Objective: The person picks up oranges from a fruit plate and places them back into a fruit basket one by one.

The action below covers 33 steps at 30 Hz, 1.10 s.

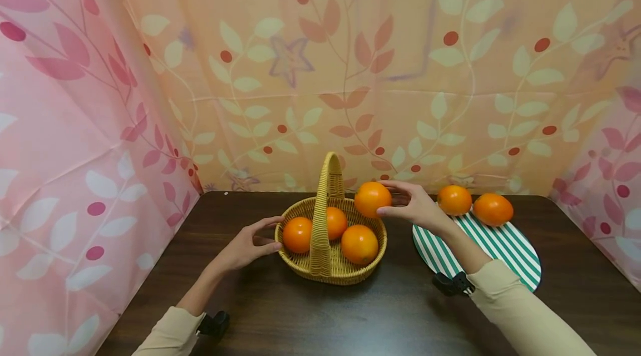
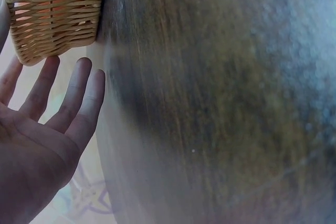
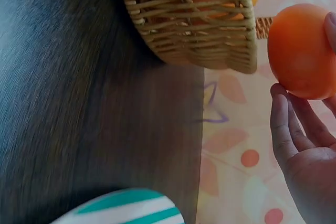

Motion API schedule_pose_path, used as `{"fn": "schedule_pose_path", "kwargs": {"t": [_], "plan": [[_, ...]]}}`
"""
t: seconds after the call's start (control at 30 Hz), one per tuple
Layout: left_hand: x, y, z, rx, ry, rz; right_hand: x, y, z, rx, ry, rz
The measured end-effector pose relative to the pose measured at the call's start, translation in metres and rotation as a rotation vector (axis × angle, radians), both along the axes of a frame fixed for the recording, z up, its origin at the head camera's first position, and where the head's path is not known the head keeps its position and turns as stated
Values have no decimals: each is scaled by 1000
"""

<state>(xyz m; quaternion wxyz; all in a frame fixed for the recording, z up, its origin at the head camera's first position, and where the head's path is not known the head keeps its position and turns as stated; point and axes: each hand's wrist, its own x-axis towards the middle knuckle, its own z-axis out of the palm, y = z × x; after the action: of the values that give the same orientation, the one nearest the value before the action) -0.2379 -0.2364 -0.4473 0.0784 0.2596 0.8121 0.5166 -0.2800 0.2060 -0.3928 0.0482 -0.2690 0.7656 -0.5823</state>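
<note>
A yellow wicker basket [image 1: 320, 270] with a tall arched handle stands on the dark table, with three oranges [image 1: 359, 245] inside it. My right hand [image 1: 413, 208] pinches another orange [image 1: 373, 199] over the basket's right back rim. In the right wrist view that orange [image 3: 302, 51] sits between thumb and fingers, raised beside the basket wall [image 3: 194, 30]. At the basket's left rim, my left hand [image 1: 250, 245] touches the wicker with fingers spread. The left wrist view shows its fingers [image 2: 73, 95] rather straight against the basket [image 2: 55, 19].
Right of the basket lies an oval green-and-white striped placemat [image 1: 521, 258]. Two more oranges [image 1: 493, 209] rest on its far part. A floral cloth [image 1: 280, 67] hangs behind the dark wooden table [image 1: 380, 317] and along both sides.
</note>
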Motion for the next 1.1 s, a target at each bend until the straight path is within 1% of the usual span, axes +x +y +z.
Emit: {"fn": "schedule_pose_path", "kwargs": {"t": [0.13, 0.33, 0.53, 0.77, 0.93, 1.03, 1.1], "plan": [[0, 0, 0, 3, -1, -3, -5, -11, -3, 5, 18, 7], [0, 0, 0, 14, 3, -8, -9, -21, -12, -18, 38, 27], [0, 1, 0, 10, 12, -8, -9, -24, -18, 1, 54, 48], [1, 0, 1, 0, 8, -2, -11, -25, -18, 32, 61, 56], [1, 1, 1, 4, 12, -4, -11, -18, -17, 65, 43, 44], [1, 1, 0, 3, 14, -7, -8, -7, -16, 67, 37, 9], [1, 1, 0, 1, 17, -7, -5, 3, -16, 57, 47, -18]]}}
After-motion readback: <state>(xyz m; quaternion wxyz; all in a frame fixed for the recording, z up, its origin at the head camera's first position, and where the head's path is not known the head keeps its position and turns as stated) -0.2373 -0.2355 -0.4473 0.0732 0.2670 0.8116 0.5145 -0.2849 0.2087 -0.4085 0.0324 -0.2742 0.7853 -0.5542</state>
